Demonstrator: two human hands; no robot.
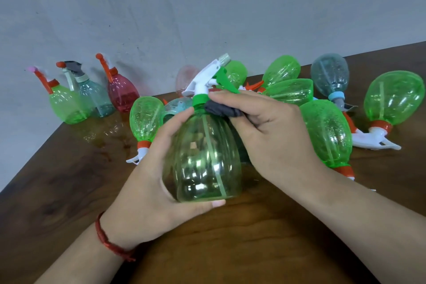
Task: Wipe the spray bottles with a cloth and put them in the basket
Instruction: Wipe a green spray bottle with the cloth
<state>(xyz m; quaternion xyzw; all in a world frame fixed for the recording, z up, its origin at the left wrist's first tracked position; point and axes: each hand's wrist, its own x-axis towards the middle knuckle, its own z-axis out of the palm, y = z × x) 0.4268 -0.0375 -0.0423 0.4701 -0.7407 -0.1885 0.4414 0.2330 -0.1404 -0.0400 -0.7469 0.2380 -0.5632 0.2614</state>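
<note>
My left hand (pixel 147 193) grips a clear green spray bottle (pixel 205 157) by its base and side, holding it above the wooden table (pixel 69 180). The bottle has a white trigger head with a green collar (pixel 207 80). My right hand (pixel 265 131) presses a bunched dark grey cloth (pixel 221 109) against the bottle's shoulder, just under the collar. No basket is in view.
Several green spray bottles (pixel 327 134) and a bluish one (pixel 329 76) lie on their sides behind my hands and to the right. At the back left, by the grey wall, three bottles stand upright: green (pixel 66 106), bluish (pixel 96 97), red (pixel 123 92).
</note>
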